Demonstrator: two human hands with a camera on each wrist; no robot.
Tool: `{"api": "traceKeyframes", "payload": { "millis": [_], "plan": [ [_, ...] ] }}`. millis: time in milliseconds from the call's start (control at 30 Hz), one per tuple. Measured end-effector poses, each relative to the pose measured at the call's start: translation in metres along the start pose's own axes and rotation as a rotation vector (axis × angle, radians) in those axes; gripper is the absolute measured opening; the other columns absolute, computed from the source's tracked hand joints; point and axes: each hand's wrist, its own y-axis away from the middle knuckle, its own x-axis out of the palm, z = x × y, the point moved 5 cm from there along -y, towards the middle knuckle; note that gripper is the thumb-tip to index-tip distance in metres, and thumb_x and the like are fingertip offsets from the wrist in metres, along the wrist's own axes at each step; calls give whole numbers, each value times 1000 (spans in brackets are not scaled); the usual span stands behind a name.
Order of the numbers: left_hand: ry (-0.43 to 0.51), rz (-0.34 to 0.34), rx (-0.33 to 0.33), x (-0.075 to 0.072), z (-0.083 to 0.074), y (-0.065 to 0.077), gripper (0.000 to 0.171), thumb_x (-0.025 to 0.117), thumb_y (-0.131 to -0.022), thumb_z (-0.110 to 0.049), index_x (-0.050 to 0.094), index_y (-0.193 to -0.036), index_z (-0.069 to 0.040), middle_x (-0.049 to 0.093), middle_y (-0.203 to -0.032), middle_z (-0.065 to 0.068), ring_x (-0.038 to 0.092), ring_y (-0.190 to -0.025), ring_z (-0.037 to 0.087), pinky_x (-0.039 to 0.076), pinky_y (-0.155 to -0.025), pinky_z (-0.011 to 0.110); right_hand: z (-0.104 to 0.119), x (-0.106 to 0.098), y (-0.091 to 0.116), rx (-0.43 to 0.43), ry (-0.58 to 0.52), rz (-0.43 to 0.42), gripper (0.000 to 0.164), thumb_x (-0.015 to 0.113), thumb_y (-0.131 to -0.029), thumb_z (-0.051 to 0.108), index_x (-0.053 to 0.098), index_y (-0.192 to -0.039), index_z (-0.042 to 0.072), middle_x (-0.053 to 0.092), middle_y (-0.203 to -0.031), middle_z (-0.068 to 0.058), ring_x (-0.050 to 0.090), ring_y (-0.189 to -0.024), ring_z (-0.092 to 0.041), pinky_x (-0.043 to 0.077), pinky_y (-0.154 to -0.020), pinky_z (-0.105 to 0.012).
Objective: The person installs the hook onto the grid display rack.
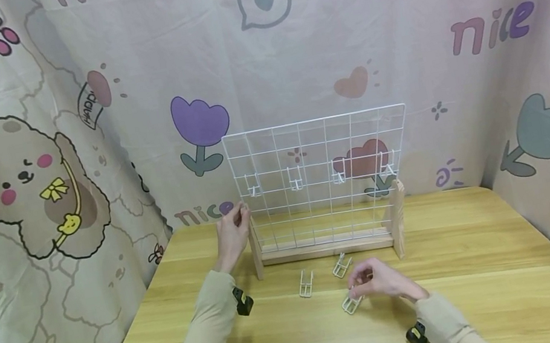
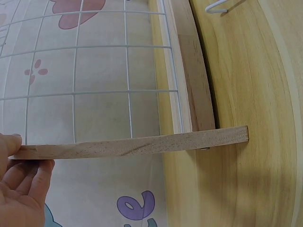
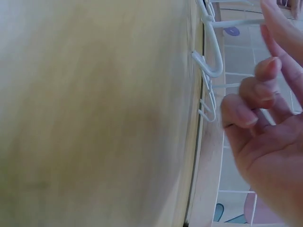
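A white wire grid [image 1: 317,152] stands upright in a wooden base. My left hand [image 1: 234,234] pinches the top of the base's left wooden post [image 2: 113,146], thumb on one face and fingers on the other. Low over the table, my right hand [image 1: 382,279] has thumb and index finger on the prong of a white wire hook [image 1: 352,305]. That hook [image 3: 215,47] shows tilted at the fingertips in the right wrist view, the other fingers loosely curled. Two more loose hooks lie nearby, a left one [image 1: 306,284] and a farther one [image 1: 342,265].
Several white hooks [image 1: 295,179] hang in a row across the grid. A wooden crossbar [image 1: 327,247] joins the left post to the right post [image 1: 398,220]. The wood-grain table [image 1: 462,261] is backed by a printed curtain [image 1: 351,11].
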Motion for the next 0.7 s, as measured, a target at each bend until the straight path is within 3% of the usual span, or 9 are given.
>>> {"api": "traceKeyframes", "payload": {
  "millis": [167,500,700],
  "plan": [
    [3,1,-4,0,-1,1,40,59,-102,-11,55,-136,9,65,-127,30,68,-115,41,59,-96,45,0,-5,2,-61,-40,-46,13,79,-83,8,74,-90,-2,71,-85,-19,56,-68,3,51,-58,-13],
    [28,17,-18,0,1,1,40,58,-102,-12,55,-136,9,64,-129,29,68,-117,41,59,-97,43,-8,-16,10,-17,-33,-53,11,76,-85,6,74,-92,-3,70,-84,-20,55,-68,2,48,-58,-11],
    [16,19,-21,1,3,0,41,58,-103,-14,55,-137,9,64,-130,28,67,-118,40,58,-99,42,-13,-17,11,61,-12,16,32,80,-80,7,69,-108,-4,66,-86,-19,55,-70,-2,50,-61,-14]
  ]
}}
